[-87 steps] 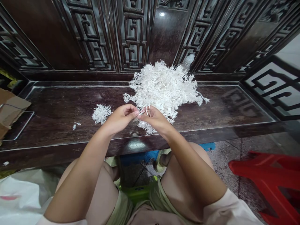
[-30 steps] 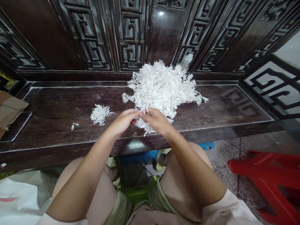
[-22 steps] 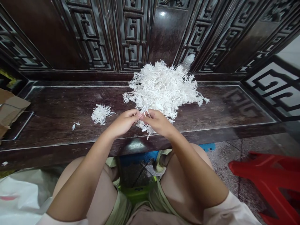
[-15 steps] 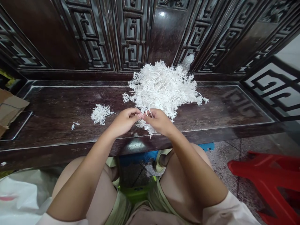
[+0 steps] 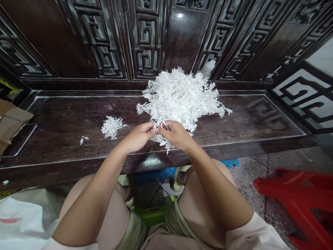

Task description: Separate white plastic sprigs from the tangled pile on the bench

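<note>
A large heap of white branching plastic pieces (image 5: 182, 95) lies on the dark wooden bench (image 5: 62, 111). At its front edge my left hand (image 5: 142, 136) and my right hand (image 5: 174, 133) meet, fingertips almost touching. Each hand is closed in a pinch on white strands; a thin white loop (image 5: 163, 124) stands up by my right fingers. Where one piece ends and another begins between the fingers is too small to tell. Left of my hands sits a small pile of white pieces (image 5: 112, 127), and farther left a few loose bits (image 5: 82, 140).
Behind the heap stands a clear bottle (image 5: 208, 67) against the carved wooden backrest (image 5: 186, 38). A cardboard box (image 5: 13, 121) and metal wire frame (image 5: 24, 140) are at far left. A white bag (image 5: 23, 215) lies lower left, a red stool (image 5: 293, 189) at right.
My left fingers have shifted slightly, and a white strand now shows above them. My right hand stays almost in the same place.
</note>
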A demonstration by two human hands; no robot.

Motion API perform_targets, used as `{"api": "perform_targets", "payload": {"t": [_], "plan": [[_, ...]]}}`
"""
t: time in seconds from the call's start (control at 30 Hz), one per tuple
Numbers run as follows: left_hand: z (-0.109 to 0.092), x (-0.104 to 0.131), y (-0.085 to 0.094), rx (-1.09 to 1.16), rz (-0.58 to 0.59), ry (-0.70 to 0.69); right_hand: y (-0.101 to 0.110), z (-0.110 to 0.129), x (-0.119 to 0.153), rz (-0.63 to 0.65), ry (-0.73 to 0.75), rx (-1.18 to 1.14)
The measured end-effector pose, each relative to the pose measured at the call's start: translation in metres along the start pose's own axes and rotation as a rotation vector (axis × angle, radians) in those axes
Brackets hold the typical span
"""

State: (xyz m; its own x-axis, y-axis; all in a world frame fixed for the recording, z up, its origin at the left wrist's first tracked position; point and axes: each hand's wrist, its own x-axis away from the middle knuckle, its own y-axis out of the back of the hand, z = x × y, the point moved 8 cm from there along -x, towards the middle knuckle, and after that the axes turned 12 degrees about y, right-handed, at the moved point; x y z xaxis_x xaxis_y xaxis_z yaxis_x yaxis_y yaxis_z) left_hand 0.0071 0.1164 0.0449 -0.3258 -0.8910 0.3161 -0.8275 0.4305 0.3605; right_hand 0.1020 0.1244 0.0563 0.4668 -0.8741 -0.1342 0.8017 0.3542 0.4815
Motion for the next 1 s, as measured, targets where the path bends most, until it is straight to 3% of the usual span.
{"api": "perform_targets", "payload": {"t": [0.3,0.43,0.57,0.7,0.83,1.0], "plan": [[-0.011,0.001,-0.003,0.366,-0.015,-0.062,0.005,0.006,0.0,-0.039,-0.017,-0.164],[-0.017,0.008,-0.008,0.646,-0.01,-0.004,0.007,0.007,0.0,-0.056,-0.046,-0.365],[-0.023,0.012,-0.012,0.972,0.071,0.014,0.005,0.011,0.001,-0.05,-0.082,-0.53],[-0.02,0.01,-0.01,1.214,0.067,0.054,-0.002,0.009,0.001,-0.084,-0.15,-0.66],[-0.016,0.009,-0.009,1.327,0.048,0.059,-0.007,0.005,-0.001,-0.143,-0.179,-0.752],[-0.015,0.01,-0.009,1.35,0.035,0.073,-0.01,0.007,-0.003,-0.131,-0.141,-0.845]]}}
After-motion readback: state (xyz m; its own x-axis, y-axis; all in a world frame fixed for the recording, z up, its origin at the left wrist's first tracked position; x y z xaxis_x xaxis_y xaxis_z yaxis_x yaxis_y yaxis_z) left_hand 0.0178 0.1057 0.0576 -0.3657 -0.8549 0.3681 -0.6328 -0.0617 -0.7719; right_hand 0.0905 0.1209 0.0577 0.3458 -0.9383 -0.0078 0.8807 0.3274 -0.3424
